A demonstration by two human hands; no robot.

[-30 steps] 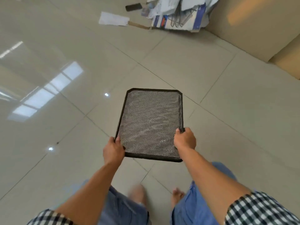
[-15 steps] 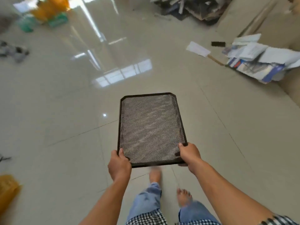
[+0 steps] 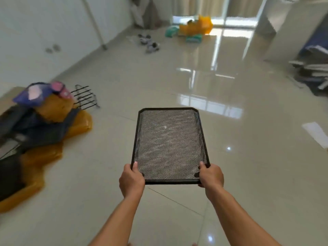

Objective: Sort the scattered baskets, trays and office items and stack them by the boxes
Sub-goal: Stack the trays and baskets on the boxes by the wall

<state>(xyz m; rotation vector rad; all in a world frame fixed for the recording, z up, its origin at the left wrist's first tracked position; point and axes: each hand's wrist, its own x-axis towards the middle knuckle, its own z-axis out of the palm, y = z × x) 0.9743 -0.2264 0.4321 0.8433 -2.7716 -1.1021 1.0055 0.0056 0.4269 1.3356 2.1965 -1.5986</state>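
A black mesh tray (image 3: 169, 142) is held flat in front of me, above the tiled floor. My left hand (image 3: 131, 180) grips its near left corner, thumb on the rim. My right hand (image 3: 211, 176) grips the near right corner the same way. The tray is empty. At the left lies a pile of yellow bags and dark items (image 3: 40, 125) with a black wire rack (image 3: 85, 97) behind it.
More yellow and green bags (image 3: 195, 28) lie far back by the window, with shoes (image 3: 150, 45) near them. Stacked boards (image 3: 312, 73) lie at the right and a white sheet (image 3: 317, 133) on the floor. White cupboards (image 3: 44, 36) line the left wall.
The view has swung left across the room; the paper pile and boxes have left the frame and the yellow pile at the left has come in. Both hands keep hold of the tray.
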